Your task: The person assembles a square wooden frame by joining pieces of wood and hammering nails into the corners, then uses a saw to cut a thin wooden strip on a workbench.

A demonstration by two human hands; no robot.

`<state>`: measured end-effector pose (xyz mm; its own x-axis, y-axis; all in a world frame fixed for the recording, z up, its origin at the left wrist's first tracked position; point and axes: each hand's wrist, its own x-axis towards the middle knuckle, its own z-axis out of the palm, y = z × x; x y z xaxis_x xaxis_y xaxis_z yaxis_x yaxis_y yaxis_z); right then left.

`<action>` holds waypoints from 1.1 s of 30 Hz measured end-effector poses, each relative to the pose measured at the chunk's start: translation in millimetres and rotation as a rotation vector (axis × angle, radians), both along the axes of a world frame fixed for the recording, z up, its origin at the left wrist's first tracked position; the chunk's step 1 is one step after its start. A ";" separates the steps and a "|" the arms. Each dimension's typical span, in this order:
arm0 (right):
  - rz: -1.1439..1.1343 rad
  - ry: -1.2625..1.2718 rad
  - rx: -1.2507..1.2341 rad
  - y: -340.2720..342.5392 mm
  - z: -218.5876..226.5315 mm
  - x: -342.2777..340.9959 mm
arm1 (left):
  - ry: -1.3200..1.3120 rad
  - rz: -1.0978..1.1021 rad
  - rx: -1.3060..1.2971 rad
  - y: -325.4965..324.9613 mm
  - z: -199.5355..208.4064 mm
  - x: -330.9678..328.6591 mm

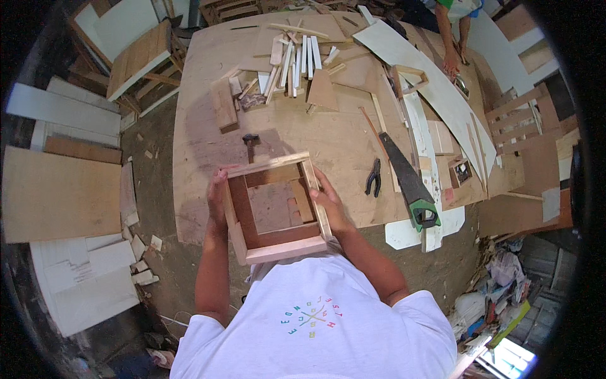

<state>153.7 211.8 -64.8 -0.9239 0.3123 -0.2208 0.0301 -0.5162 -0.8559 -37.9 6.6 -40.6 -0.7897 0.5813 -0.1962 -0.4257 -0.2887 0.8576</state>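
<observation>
Between my two hands is a square wooden frame [287,247], open in the middle, tilted up close to my chest at the table's near edge. My left hand [217,194] is closed on its left side, fingers at the upper left corner. On the right side my right hand [326,197] grips the frame's edge, fingers bent round it. Just beyond the frame a hammer [250,145] lies on the table. Pliers [374,177] with dark handles and a handsaw [404,172] with a green grip lie to the right.
A pile of wood strips [297,63] covers the far middle of the table [208,76]. A long white panel [429,76] runs along the right. A co-worker's hand [451,64] rests at the far right. Boards [63,196] lean at left.
</observation>
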 end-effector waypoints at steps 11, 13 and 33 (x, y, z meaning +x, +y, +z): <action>0.101 -0.004 -0.132 18.5 10.9 69.7 | -0.152 0.251 0.146 -5.4 -47.2 50.0; 0.047 0.115 0.102 20.0 8.5 67.9 | -0.144 0.346 0.105 0.7 -53.5 48.1; -0.776 0.288 -0.054 74.3 23.0 14.2 | 0.182 0.405 0.078 76.0 0.3 77.6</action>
<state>167.9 286.1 -41.8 -0.4725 0.8803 -0.0418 -0.5685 -0.3406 -0.7489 39.7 82.6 -40.3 -0.9742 0.2258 -0.0005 -0.1089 -0.4677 0.8772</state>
